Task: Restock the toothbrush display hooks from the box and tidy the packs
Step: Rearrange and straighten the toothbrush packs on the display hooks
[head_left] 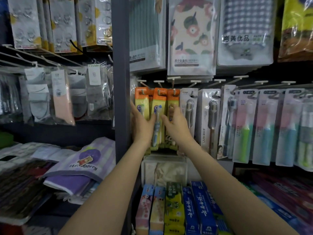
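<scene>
Both hands were on the orange toothbrush packs (158,116) — left hand (143,123) lay flat, released; right hand (176,123) had fingers curled, grasping one pack's edge.

My one camera sits on my head, looking forward and slightly down along both forearms, close to the display. My left hand (143,123) and right hand (176,124) meet mid-view on the orange toothbrush packs (159,106). Beyond my fingertips hang white hooks (158,81); below my wrists, toothpaste boxes (174,207) fill the near edge. The wide lens bends the sides.
</scene>
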Available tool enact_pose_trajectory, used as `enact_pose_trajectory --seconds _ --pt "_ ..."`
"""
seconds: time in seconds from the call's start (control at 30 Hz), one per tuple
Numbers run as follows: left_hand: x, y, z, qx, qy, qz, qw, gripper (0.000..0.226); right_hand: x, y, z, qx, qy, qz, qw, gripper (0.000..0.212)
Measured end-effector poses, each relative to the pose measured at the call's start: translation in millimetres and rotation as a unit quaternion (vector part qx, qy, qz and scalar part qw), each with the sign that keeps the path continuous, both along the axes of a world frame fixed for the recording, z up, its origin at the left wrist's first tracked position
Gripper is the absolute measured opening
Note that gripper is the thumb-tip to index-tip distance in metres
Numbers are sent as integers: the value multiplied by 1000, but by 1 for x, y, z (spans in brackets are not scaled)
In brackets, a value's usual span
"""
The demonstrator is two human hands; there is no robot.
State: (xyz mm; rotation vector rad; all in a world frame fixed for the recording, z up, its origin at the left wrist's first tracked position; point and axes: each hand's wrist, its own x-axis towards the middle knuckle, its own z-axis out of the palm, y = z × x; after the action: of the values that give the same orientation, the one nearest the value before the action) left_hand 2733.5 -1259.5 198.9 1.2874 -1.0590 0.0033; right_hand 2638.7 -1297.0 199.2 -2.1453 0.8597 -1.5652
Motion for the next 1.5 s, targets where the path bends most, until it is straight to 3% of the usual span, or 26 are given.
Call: enact_pose_trajectory --seconds 0.07,0.2,0.33,0.67,0.87,1.1,1.33,1.5 --pt "2 -6 18 -25 -17 30 999 86 8 -6 8 3 -26 -8 1000 40" --pt "5 -18 39 -26 -27 43 998 76 26 -9 22 3 -94 -21 995 48" --pt "9 -24 40 -10 -27 50 998 67 33 -11 27 31 -107 -6 994 52" --pt "18 -27 35 -42 -95 30 994 71 32 -8 29 48 -80 7 996 48" --pt "16 -24 33 -35 -97 31 994 78 29 -5 28 49 -82 10 995 47" --pt "21 -29 27 26 -26 4 999 77 23 -2 32 97 -60 71 991 57" --pt "21 -33 27 3 -43 14 999 66 27 0 32 89 -54 50 993 57" --pt "20 -29 21 -18 -51 11 998 75 33 -5 29 90 -52 29 994 57"
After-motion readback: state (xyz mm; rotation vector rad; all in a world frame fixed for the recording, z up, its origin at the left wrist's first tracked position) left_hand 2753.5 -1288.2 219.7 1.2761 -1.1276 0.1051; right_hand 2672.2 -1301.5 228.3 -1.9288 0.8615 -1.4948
